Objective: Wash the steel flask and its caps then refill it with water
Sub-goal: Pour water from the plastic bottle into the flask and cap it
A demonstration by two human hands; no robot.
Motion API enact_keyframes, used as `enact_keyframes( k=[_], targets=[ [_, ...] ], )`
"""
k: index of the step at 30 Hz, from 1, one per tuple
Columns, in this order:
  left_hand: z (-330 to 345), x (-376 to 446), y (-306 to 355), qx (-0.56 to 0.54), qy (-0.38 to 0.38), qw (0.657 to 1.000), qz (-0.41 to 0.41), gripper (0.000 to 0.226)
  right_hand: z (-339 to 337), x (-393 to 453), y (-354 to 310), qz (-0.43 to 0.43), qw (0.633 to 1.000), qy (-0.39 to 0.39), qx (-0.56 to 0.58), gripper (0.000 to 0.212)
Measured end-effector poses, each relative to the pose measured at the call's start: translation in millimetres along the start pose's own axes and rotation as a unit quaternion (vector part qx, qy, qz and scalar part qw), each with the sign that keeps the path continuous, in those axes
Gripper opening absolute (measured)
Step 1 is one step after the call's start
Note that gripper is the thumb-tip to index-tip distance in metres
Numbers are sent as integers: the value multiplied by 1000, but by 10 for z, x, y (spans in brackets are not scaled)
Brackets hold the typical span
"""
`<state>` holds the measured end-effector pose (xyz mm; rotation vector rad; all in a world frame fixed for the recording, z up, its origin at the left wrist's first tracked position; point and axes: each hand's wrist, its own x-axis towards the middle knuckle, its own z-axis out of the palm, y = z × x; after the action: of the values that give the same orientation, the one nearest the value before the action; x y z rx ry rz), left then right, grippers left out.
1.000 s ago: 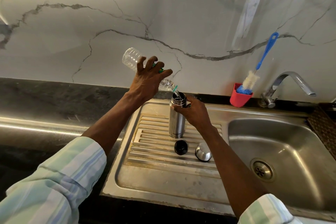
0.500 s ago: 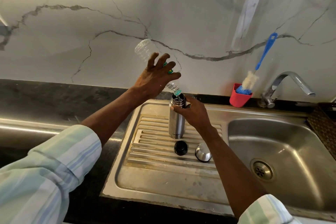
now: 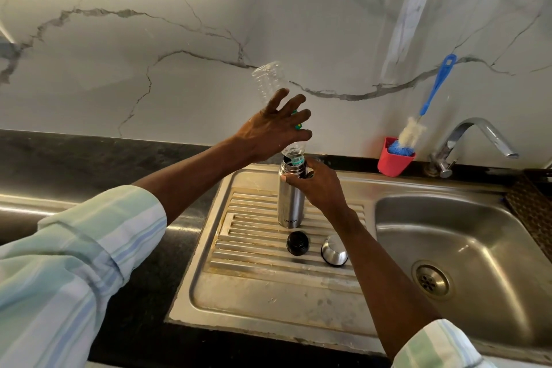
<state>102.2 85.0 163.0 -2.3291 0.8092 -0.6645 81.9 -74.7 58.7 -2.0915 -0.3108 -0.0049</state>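
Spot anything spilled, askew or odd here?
Nothing stands out. The plastic bottle is upended on purpose, neck in the steel flask mouth; the flask stands upright on the drainboard. No spill shows. Black inner cap and steel cap lie beside it.

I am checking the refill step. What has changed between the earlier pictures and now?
The left hand tipped the clear plastic bottle from slanted to almost upside down over the steel flask. The right hand still holds the flask; black cap and steel cap stayed put.
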Motion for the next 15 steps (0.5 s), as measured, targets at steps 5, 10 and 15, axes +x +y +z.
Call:
enact_keyframes(
  k=[5,10,15],
  targets=[
    [-13,10,-4,21,-16,1000,6,52,0,4,-1,6,1000,-6,0,52],
    [16,-11,8,34,-33,999,0,49,-4,-7,1,7,1000,-3,-1,52],
    [28,-34,32,16,-36,999,-11,47,-14,-33,-34,14,1000,-8,-1,53]
  ],
)
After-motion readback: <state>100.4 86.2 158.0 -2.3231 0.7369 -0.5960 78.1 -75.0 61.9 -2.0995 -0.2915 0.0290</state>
